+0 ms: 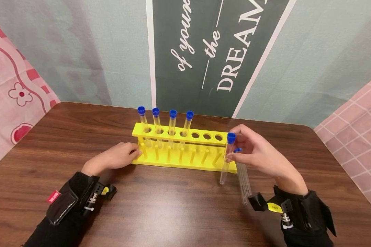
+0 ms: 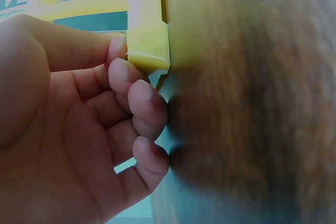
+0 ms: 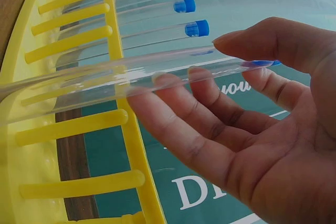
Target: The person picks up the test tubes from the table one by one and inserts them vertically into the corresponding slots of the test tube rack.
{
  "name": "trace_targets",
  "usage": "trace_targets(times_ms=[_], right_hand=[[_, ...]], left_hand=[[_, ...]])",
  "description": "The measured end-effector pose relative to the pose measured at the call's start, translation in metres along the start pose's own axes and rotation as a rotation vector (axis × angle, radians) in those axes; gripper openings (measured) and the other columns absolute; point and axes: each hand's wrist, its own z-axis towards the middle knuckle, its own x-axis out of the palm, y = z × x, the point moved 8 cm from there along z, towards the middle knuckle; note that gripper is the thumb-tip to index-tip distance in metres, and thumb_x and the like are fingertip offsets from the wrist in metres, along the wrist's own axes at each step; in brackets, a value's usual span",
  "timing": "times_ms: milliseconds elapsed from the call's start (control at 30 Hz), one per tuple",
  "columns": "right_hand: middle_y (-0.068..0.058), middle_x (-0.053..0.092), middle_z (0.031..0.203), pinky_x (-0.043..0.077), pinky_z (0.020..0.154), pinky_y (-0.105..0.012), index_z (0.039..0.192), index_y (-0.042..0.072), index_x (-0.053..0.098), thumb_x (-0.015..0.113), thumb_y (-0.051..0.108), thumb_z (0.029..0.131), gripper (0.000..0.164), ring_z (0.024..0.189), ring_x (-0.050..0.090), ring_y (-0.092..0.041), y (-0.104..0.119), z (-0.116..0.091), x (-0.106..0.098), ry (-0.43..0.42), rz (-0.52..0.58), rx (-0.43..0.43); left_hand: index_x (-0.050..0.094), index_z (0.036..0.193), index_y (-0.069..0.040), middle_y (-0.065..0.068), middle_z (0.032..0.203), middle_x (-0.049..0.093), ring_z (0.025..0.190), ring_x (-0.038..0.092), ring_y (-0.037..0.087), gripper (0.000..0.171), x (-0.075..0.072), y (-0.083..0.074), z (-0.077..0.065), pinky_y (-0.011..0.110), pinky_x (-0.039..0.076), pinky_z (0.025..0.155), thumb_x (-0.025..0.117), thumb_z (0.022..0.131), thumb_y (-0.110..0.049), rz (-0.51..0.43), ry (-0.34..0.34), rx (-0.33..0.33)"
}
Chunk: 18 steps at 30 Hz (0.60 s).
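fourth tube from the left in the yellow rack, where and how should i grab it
I'd pinch the tube just under its blue cap, coming from the upper right. That stretch sticks up above the top bar of the yellow rack, a neighbouring tube stands on its left, and the next hole to its right holds no tube.

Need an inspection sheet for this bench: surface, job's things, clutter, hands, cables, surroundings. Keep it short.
Surface: brown wood-grain table.
Job's things: yellow rack upright; four blue-capped clear tubes in its left holes, three holes to their right empty. More clear tubes under the right hand; held or lying, cannot tell.
Clutter: nothing seen.
Hands: left hand holds the rack's left end; right hand grips a blue-capped tube outside the holes.
Cables: nothing seen.
Surroundings: blue-grey cloth with a lettered dark panel behind; pink coverings at both sides.
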Motion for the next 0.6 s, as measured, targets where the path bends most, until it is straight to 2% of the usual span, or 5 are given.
trace_targets(times_ms=[300,433,600], right_hand=[[-0.017,0.053,0.08,0.052,0.063,-0.033,0.103,-0.007,0.038,0.057,-0.019,0.078,0.034,0.071,0.057,-0.029,-0.0032,0.0007,0.0029,0.017,0.048,0.002],[-0.018,0.052,0.081,0.052,0.061,-0.033,0.102,-0.006,0.039,0.06,-0.016,0.078,0.034,0.072,0.057,-0.027,-0.0035,0.0011,0.0046,0.024,0.031,0.012],[-0.017,0.049,0.084,0.052,0.058,-0.031,0.101,-0.004,0.04,0.058,-0.019,0.076,0.035,0.075,0.059,-0.023,-0.0037,0.0018,0.0076,0.028,-0.033,0.033]], left_hand=[[0.049,0.072,-0.007,0.001,0.059,0.039,0.051,0.036,0.013,0.024,0.0001,0.0008,0.0,0.027,0.032,0.053,0.045,0.095,-0.011,-0.01,0.01,-0.013],[0.05,0.072,-0.007,0.001,0.06,0.039,0.051,0.036,0.013,0.023,0.0002,0.0008,0.0001,0.027,0.032,0.053,0.045,0.095,-0.012,-0.015,0.012,-0.012],[0.05,0.073,-0.006,0.001,0.06,0.039,0.051,0.036,0.013,0.023,0.0,0.0007,-0.0003,0.027,0.033,0.053,0.046,0.095,-0.012,-0.016,0.012,-0.012]])
